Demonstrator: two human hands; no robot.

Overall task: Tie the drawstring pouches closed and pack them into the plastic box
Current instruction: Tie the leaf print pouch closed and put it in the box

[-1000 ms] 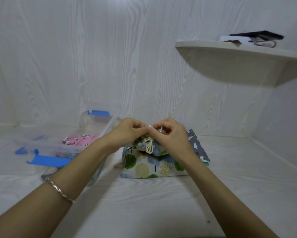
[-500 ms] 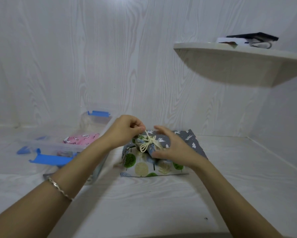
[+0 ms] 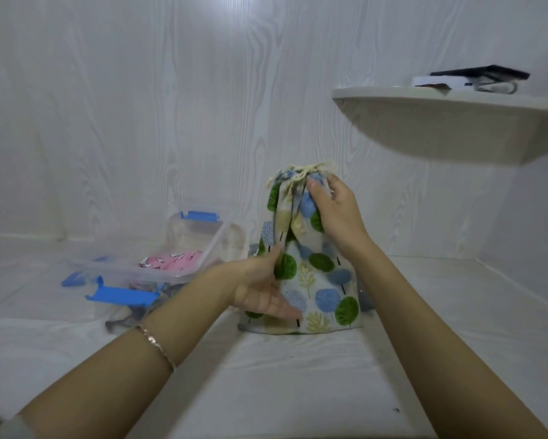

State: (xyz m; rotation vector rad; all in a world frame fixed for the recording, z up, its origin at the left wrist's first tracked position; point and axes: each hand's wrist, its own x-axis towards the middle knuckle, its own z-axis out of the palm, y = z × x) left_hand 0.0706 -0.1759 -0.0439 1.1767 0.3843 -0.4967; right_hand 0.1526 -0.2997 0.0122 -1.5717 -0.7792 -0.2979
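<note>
White wood-grain panels back a pale counter (image 3: 298, 375), with one curved shelf (image 3: 440, 99) on the wall at upper right carrying a dark flat object (image 3: 481, 77) on some white items. Two bare hands are at work on one tree-print pouch (image 3: 317, 280), which stands upright in the middle of the counter, its neck gathered and its cream drawstring (image 3: 301, 174) tied at the top. The right hand (image 3: 332, 213) has its fingers (image 3: 318, 188) clenched round the gathered neck just under the cord, while the left hand (image 3: 260, 289) pinches the cloth at the pouch's left edge, lower down; a thin bracelet (image 3: 157, 345) circles that wrist. One clear plastic box (image 3: 203, 245) sits just left of the pouch, open, with three blue latches plainly visible, and one pink pouch (image 3: 171, 261) lies inside it. A sliver of grey cloth (image 3: 365, 301) peeks out behind the tree-print pouch's lower right corner; whether the pouch rests on it or on the counter cannot be told. Half a second ago the tree-print pouch lay slumped flat on a grey pouch, the left fingers pinching the cord at the knot and the right hand cupped over the fabric; now it has been raised upright, the right hand has taken the neck and the left has dropped to the side
</note>
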